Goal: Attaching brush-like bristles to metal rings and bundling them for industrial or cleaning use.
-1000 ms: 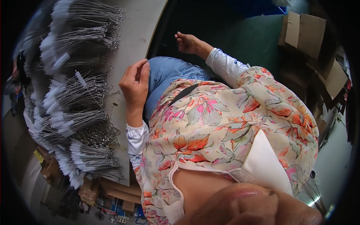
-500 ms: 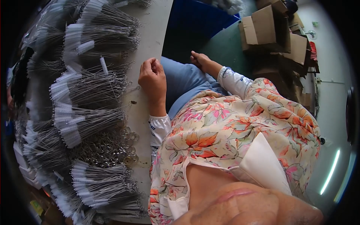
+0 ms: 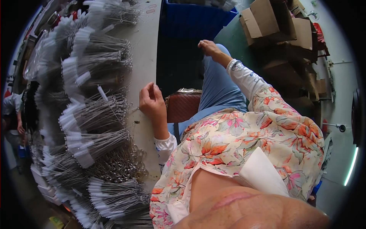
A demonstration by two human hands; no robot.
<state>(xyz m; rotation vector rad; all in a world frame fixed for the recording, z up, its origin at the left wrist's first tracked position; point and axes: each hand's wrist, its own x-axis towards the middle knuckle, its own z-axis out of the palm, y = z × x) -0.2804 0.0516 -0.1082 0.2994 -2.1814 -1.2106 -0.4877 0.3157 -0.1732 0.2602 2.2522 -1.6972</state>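
Note:
My left hand (image 3: 153,103) is at the near edge of the white table (image 3: 146,49), its fingers curled together; whatever may be inside them is hidden. Beside it, the wire loop of a small brush (image 3: 133,110) sticks out from the piles. Bundles of white-bristled wire brushes (image 3: 97,110) cover the table to the left. Among them lies a heap of metal split rings (image 3: 122,162). My right hand (image 3: 211,49) hovers by my knee, off the table, with fingers loosely bent and slightly apart. Nothing shows in it.
A blue crate (image 3: 198,17) stands beyond the table's edge. Open cardboard boxes (image 3: 263,23) are stacked at the far right. A brown woven seat (image 3: 185,106) is beside my leg. Another person (image 3: 15,107) is across the table at the far left.
My right hand has swung outward with my leg, uncovering the brown seat. My left hand stays curled at the table edge. The whole view has shifted, so the table appears slightly lower.

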